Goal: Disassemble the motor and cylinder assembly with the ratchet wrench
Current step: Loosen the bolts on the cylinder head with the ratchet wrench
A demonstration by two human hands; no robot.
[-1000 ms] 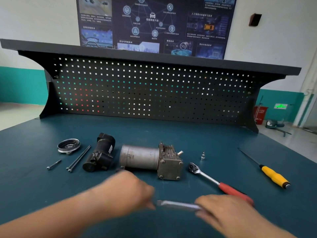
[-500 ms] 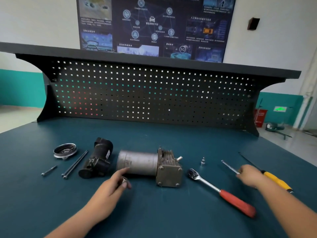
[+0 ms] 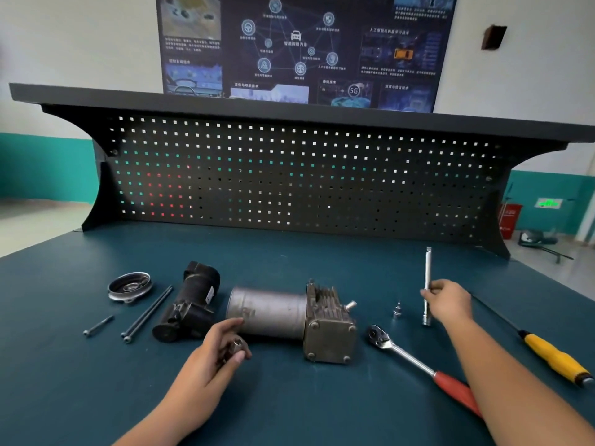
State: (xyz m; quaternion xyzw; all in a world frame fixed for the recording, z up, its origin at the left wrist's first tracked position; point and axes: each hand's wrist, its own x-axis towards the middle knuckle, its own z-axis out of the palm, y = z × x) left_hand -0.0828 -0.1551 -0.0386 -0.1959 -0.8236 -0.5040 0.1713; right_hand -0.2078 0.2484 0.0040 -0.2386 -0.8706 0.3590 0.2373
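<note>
Hazard over the tabletop (image 3: 289, 407): our right grip (image 3: 447, 304) clamps the extension bar (image 3: 427, 272) upright, left grip (image 3: 219, 352) pinches a socket (image 3: 236, 346); either, we judge, could slip and roll away.

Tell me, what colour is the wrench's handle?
The ratchet wrench handle is red; the head view shows it.

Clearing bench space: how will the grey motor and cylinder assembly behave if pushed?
Probably heavy: the motor and cylinder assembly looks all metal. Unlikely to roll: its square finned block sits on the table. Its smooth can may slip when gripped.
</note>
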